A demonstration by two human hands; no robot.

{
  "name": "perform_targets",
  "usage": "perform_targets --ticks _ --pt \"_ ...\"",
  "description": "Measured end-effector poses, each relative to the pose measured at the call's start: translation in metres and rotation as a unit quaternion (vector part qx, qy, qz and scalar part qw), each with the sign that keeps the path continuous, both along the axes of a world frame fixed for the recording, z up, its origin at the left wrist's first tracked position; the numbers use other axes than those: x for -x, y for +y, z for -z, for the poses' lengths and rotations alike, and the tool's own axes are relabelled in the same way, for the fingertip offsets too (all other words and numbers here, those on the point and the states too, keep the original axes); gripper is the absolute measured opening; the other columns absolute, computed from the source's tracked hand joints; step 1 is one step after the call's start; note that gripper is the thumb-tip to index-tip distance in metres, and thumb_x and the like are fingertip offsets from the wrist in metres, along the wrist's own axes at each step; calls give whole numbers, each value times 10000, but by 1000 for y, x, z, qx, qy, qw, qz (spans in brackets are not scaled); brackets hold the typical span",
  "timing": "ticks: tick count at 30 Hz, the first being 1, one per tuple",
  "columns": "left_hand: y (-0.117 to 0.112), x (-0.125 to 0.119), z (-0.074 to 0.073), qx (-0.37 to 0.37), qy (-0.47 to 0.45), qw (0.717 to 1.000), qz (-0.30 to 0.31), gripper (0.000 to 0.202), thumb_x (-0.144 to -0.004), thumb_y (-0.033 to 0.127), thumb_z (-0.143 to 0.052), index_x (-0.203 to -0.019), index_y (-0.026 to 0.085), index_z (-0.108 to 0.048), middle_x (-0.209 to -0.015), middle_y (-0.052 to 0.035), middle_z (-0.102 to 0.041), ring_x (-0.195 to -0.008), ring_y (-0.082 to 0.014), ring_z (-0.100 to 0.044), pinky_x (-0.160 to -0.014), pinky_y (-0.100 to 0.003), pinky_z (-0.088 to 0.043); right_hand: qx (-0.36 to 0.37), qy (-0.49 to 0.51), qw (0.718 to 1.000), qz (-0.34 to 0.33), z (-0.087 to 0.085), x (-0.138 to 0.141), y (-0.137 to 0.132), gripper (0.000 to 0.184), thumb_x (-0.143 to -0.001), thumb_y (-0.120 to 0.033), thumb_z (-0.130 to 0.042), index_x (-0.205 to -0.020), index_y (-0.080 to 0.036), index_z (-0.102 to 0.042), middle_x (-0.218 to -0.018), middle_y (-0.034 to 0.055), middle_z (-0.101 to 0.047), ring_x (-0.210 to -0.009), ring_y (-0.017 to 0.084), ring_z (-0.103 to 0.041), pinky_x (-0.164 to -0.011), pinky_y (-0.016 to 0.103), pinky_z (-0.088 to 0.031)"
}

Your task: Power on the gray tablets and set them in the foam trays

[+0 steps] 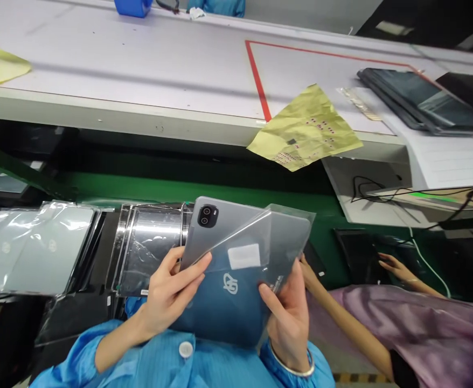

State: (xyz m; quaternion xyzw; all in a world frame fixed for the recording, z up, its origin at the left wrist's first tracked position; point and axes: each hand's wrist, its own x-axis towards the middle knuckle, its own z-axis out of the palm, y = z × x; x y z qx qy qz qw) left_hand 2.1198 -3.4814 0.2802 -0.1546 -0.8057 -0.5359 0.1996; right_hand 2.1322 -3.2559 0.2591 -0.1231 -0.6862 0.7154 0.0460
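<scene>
Gripping grey tablet (216, 229) and clear plastic sleeve (289, 237), left hand (172, 291) and right hand (289, 318) both closed; best kept square, edges aligned.

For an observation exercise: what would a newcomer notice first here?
At the centre, the left hand and right hand hold a grey tablet with a twin-lens camera, half inside a tinted plastic sleeve. Above them, a crumpled yellow sheet dotted with red hangs over the edge of the white bench.

Grey tablet (220, 231), dual camera in the corner, sits half-tucked into a tinted plastic sleeve (236, 302) with a white label (243, 256).
</scene>
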Motion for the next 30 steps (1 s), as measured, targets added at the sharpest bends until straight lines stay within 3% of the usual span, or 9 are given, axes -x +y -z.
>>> perform_targets --ticks 5,13,20,24,26,28,30 --pt "2 -5 -10 35 -8 999 0 644 -977 81 -612 -1512 432 -542 -1269 -79 -625 -843 -151 -677 -550 -240 -562 15 -7 999 28 -5 -3 4 768 -920 -348 -746 -1600 -417 -395 -1648 -15 -478 -1436 290 -558 -1100 432 -539" --pt "3 -4 -13 35 -12 999 18 670 -982 59 -590 -1536 427 -513 -1296 -75 -598 -784 -116 -644 -584 -231 -585 26 -30 999 5 -3 -7 11 884 -942 -337 -728 -1672 -371 -230 -1521 56 -626 -1324 299 -648 -1103 464 -521" --pt "5 -5 -8 32 -27 999 10 625 -980 74 -602 -1493 430 -570 -1279 -71 -631 -806 -127 -655 -560 -226 -536 16 -10 1000 18 -7 -3 7 640 -915 -322 -765 -1513 -313 -539 -1435 71 -692 -1278 276 -682 -998 387 -593" --pt "0 3 8 -59 -98 993 -37 572 -950 233 -708 -1495 355 -588 -1118 -33 -745 -648 -109 -626 -564 -226 -562 10 55 997 44 -8 6 -4 528 -863 -267 -831 -1356 -327 -649 -1271 30 -779 -1029 187 -781 -838 273 -647" --pt "-6 12 18 -131 -162 976 -70 469 -911 350 -761 -1367 261 -700 -950 -25 -781 -654 -144 -673 -596 -245 -592 -2 100 994 43 -4 10 -9 464 -822 -241 -869 -1243 -328 -696 -1068 -9 -828 -805 154 -793 -720 240 -654" --pt "-12 21 27 -190 -198 959 -78 293 -855 424 -810 -1053 208 -811 -805 -22 -781 -663 -166 -708 -606 -242 -598 -38 138 990 17 -1 16 -11 285 -806 -245 -882 -1055 -300 -753 -848 -30 -824 -658 155 -773 -638 234 -648" --pt "-18 29 32 -242 -192 949 -58 261 -791 451 -861 -822 200 -800 -732 -23 -774 -651 -171 -720 -615 -239 -602 -74 161 983 -49 0 22 -12 108 -856 -298 -841 -941 -267 -783 -825 6 -831 -704 198 -801 -691 285 -678"
